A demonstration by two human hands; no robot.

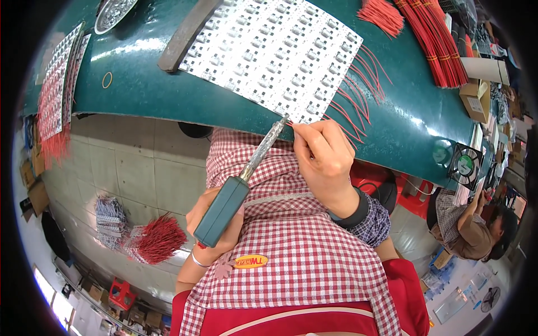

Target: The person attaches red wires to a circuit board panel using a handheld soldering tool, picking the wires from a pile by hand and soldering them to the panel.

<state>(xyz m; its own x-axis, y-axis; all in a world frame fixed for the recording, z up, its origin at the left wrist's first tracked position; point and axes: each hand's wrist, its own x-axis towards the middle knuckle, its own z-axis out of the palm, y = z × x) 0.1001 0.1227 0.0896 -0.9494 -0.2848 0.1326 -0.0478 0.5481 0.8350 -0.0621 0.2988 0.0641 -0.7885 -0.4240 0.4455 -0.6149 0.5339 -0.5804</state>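
My left hand (216, 224) grips the teal handle of a soldering iron (224, 210). Its metal shaft reaches up to the near edge of a white panel of LED strips (269, 50) lying on the teal table (140, 89). My right hand (322, 157) pinches a thin red wire (292, 125) right beside the iron's tip at that edge. Several red wires (358, 95) hang from the panel's right edge. A red-and-white checked apron covers my lap below both hands.
A dark metal bar (188, 33) lies on the panel's left edge, with a rubber band (106, 80) beside it. Red wire bundles (437, 39) and a cardboard box (476, 98) sit at right, near a small fan (465, 164). More wired panels (56, 84) hang at left. Another person (476, 224) works at right.
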